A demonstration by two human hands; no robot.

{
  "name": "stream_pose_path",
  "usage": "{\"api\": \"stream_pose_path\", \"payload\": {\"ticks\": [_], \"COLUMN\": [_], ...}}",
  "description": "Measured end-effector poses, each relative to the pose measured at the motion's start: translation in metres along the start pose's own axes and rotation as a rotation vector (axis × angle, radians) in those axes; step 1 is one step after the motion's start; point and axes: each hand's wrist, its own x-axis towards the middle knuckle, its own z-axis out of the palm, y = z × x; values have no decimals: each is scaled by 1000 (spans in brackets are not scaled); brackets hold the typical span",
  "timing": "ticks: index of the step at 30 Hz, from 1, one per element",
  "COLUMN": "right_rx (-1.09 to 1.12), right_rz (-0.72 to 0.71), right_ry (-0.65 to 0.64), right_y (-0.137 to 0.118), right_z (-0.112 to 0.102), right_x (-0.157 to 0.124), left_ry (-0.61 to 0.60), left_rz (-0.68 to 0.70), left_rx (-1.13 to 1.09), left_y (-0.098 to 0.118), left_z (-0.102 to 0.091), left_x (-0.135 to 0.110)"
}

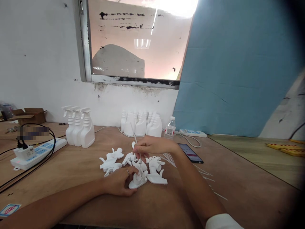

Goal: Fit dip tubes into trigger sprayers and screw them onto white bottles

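My left hand point(121, 182) rests on the wooden table with its fingers closed round a white trigger spray head point(138, 182). Above it, my right hand point(153, 146) pinches a thin white plastic tube point(134, 133) that slants down toward that spray head. Whether the tube's lower end is inside the head, I cannot tell. Several loose spray heads point(110, 163) lie in a pile left of and behind my left hand, and another spray head point(156, 178) lies just to the right. More thin tubes point(209, 179) are spread on the table, partly behind my right forearm.
Spray bottles with heads fitted point(87, 135) stand at left; headless white bottles point(141, 125) stand by the wall. A water bottle point(169, 129) and phone point(190, 153) are at right. Power strips point(45, 149), black cables and a cardboard box point(30, 117) occupy the left side.
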Motion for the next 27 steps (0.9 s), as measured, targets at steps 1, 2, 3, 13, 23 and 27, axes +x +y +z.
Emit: {"api": "stream_pose_path", "payload": {"ticks": [1,2,3,13,23,27], "right_rx": [-22,-45,-65,-41,188,140], "right_rz": [3,2,-2,53,-86,-108], "right_ry": [-13,-35,-61,-130,200,346], "right_y": [2,4,8,35,77,84], "right_z": [0,0,0,24,74,91], "right_x": [0,1,2,19,4,5], "left_ry": [-1,-2,-2,2,57,84], "left_rz": [-2,-7,-13,-5,-91,-112], "left_rx": [3,7,13,51,-136,-141], "left_y": [0,0,1,4,-3,-5], "left_z": [0,0,-1,-3,9,11], "left_x": [0,0,0,0,0,-1]}}
